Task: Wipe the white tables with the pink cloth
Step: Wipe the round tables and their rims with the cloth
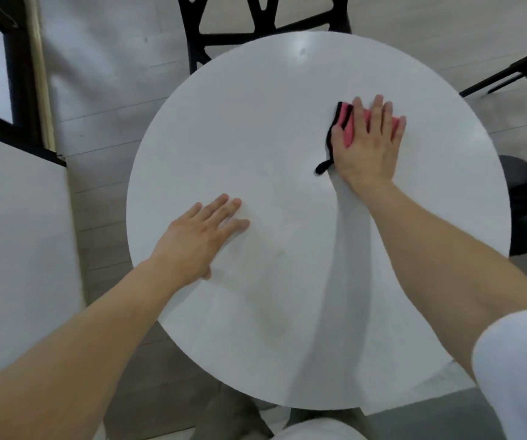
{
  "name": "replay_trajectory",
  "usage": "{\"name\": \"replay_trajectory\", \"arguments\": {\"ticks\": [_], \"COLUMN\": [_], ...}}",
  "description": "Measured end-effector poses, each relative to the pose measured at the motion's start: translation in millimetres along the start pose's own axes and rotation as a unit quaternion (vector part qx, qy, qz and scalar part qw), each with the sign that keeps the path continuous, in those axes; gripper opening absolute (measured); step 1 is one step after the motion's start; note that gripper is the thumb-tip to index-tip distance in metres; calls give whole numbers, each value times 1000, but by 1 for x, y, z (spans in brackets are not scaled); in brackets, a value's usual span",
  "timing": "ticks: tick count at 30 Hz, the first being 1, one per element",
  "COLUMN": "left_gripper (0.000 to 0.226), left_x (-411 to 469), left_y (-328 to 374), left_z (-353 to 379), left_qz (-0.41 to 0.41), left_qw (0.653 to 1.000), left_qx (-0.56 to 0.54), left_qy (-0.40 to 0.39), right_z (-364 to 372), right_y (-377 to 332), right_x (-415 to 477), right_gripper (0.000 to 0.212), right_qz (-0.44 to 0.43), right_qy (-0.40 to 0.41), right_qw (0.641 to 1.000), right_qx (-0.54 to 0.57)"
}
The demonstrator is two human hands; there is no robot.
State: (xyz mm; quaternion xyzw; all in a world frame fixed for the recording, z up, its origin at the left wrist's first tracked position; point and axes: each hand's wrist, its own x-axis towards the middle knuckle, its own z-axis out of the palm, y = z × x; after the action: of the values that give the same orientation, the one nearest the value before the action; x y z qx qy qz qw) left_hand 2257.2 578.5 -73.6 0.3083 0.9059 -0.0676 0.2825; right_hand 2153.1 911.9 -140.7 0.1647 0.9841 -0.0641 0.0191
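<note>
Right hand [367, 144] lies flat, fingers spread, on the round white table [287, 106], far right of centre. A black chair [224, 23] stands beyond the far rim. Left hand [202, 236] rests open on the near-left top, holding nothing. Under the right palm sits the pink cloth [348, 134]; even pressure and overlapping strokes should serve best.

blk chair [211, 39] far side, grey floor [103, 90]

No writing, label, brand, number or sign can be read here. The white bench [287, 122], the pink cloth [347, 136] with its black edge and the black chair [189, 25] show only plain surfaces.
</note>
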Motion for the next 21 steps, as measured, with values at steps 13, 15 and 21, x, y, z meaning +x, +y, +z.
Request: {"name": "replay_trajectory", "arguments": {"ticks": [13, 15, 21], "left_gripper": [131, 132, 131], "left_x": [-5, -4, -2], "left_y": [1, 0, 0], "left_z": [1, 4, 2], "left_qz": [15, 15, 15], "left_qw": [1000, 1000, 1000], "left_qx": [6, 7, 23], "left_qy": [-3, 5, -7], "right_z": [1, 0, 18], "right_y": [42, 29, -139], "right_x": [-35, -30, -55], "right_gripper": [78, 81, 86], "right_qz": [11, 112, -171], "right_qy": [-4, -2, -51], "right_qw": [1000, 994, 984], "right_qx": [-13, -12, 13]}}
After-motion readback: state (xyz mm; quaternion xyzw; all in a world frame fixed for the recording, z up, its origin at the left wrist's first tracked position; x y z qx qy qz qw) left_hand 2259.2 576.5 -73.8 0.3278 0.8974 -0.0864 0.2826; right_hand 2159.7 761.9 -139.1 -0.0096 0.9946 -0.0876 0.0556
